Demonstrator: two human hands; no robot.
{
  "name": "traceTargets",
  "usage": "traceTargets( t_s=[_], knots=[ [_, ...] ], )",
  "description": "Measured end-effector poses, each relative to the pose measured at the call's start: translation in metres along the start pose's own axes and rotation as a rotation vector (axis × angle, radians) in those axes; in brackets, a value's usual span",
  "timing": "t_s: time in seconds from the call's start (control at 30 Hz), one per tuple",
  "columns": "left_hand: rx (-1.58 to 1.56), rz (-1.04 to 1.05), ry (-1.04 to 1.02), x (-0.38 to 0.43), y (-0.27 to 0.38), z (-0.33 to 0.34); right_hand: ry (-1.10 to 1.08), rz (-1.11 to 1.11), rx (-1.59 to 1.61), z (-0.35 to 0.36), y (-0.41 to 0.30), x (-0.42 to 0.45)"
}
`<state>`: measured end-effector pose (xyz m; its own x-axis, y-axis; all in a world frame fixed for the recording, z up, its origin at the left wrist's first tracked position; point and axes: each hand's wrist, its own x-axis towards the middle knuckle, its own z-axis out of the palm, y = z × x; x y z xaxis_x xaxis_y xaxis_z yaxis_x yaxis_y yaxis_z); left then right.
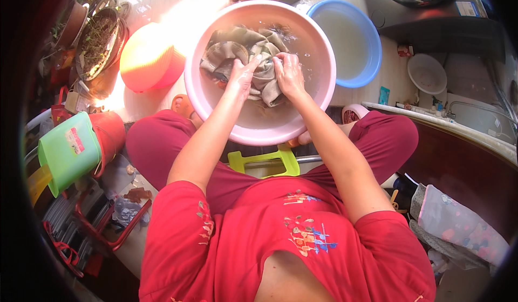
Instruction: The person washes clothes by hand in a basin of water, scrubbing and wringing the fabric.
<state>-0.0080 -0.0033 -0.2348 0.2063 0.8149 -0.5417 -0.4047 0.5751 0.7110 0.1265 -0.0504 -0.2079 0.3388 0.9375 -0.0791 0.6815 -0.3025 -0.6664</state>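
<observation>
A large pink plastic basin [259, 137] in front of me holds cloudy water and a wet, bunched greyish-brown cloth [265, 73]. My left hand [244, 75] grips a fold near the middle of the cloth, thumb on top. Close by on its right, my right hand [289, 72] has its fingers curled over another fold. Both hands are inside the basin's rim, above or at the water. Part of the cloth lies under the water, and a small red-orange patch shows near its lower left edge.
A blue basin [376, 55] of cloudy water stands right of the pink one. An orange-pink tub [147, 59] and potted plants [97, 43] are at left, with a green container [71, 152] nearer me. A yellow-green plastic stool [288, 160] shows between my legs.
</observation>
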Motion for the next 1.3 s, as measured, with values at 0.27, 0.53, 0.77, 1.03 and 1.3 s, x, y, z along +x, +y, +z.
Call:
traceTargets(
  t_s=[0.27,0.53,0.77,1.03,1.3],
  knots=[
    [0.190,-0.130,-0.038,-0.042,0.013,0.007,-0.191,0.149,-0.370,-0.007,-0.009,0.020],
    [-0.158,-0.283,-0.065,-0.034,0.036,0.025,0.018,-0.477,0.121,-0.047,-0.073,-0.008],
    [-1.096,-0.424,-0.563,-0.031,0.019,0.012,0.042,-0.800,0.197,-0.043,-0.095,-0.057],
    [-0.381,-0.133,0.096,-0.033,0.024,0.036,0.174,-0.434,0.345,-0.003,-0.059,-0.014],
    [0.076,0.281,-0.200,-0.026,0.050,0.016,0.020,-0.293,-0.035,-0.040,-0.002,0.015]
  ],
)
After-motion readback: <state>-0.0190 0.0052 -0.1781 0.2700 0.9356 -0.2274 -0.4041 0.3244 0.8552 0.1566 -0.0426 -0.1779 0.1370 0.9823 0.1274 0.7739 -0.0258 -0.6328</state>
